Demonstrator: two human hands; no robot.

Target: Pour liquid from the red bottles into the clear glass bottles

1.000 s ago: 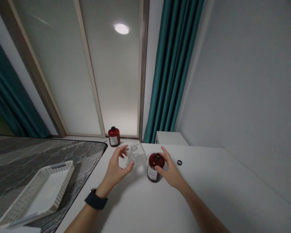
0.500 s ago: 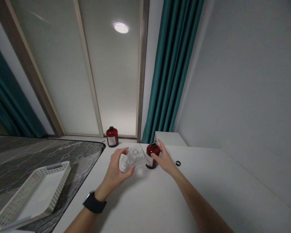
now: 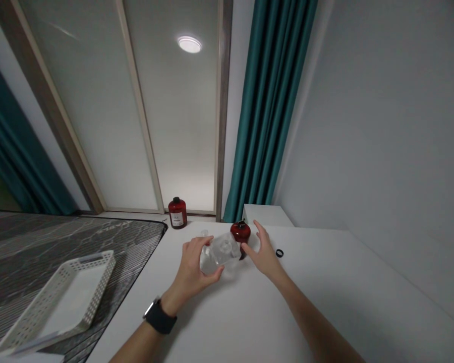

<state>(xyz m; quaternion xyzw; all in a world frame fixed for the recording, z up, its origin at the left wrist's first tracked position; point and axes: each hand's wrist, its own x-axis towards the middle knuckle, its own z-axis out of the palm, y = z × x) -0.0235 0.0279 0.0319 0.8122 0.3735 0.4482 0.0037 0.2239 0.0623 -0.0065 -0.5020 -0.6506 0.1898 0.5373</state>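
Observation:
My left hand (image 3: 196, 264) grips a clear, see-through bottle (image 3: 219, 252) between thumb and fingers, above the white table. The clear bottle tilts to the right, its round open neck facing up toward me. Just behind it stands a dark red bottle (image 3: 240, 231) with a black top, its lower part and label mostly covered by the clear bottle. To the right of that red bottle is my right hand (image 3: 263, 254), thumb and fingers apart, holding nothing. The thumb tip is close to the red bottle; whether it touches, I cannot tell.
Another red bottle (image 3: 177, 214) with a white label stands at the table's far left corner. A small black ring (image 3: 279, 253) lies right of my right hand. On a dark patterned surface to the left sits a white perforated basket (image 3: 94, 292). A white box (image 3: 268, 214) stands behind the table.
My left hand has moved right with the clear bottle and tilted it, so it now covers part of the nearer red bottle. My right hand has drawn slightly right, away from that red bottle.

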